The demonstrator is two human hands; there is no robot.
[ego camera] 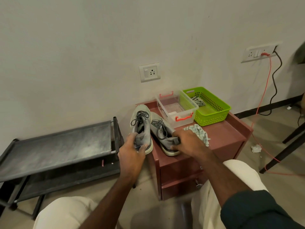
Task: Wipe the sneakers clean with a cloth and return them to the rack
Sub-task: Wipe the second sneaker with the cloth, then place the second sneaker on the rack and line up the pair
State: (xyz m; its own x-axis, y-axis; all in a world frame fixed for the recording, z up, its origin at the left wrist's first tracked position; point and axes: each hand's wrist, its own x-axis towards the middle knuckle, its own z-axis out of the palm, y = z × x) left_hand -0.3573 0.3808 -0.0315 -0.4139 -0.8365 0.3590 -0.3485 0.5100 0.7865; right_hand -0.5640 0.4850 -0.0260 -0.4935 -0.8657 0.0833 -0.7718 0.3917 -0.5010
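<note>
Two grey sneakers with dark laces stand side by side at the left front of a small reddish-brown cabinet top [231, 133]. My left hand [132, 151] grips the heel of the left sneaker [141, 123], which overhangs the cabinet's left edge. My right hand [188, 142] holds the heel of the right sneaker [160, 129]. A crumpled checked cloth [200, 131] lies on the cabinet just behind my right hand, partly hidden by it. The black shoe rack [57, 146], its dusty top shelf bare, stands on the floor to the left.
A clear plastic box with orange handles [178, 111] and a green perforated basket [209, 106] stand at the back of the cabinet against the wall. An orange cable [262, 103] and a black cable hang from a wall socket at right. Black furniture legs [287, 149] stand on the floor right.
</note>
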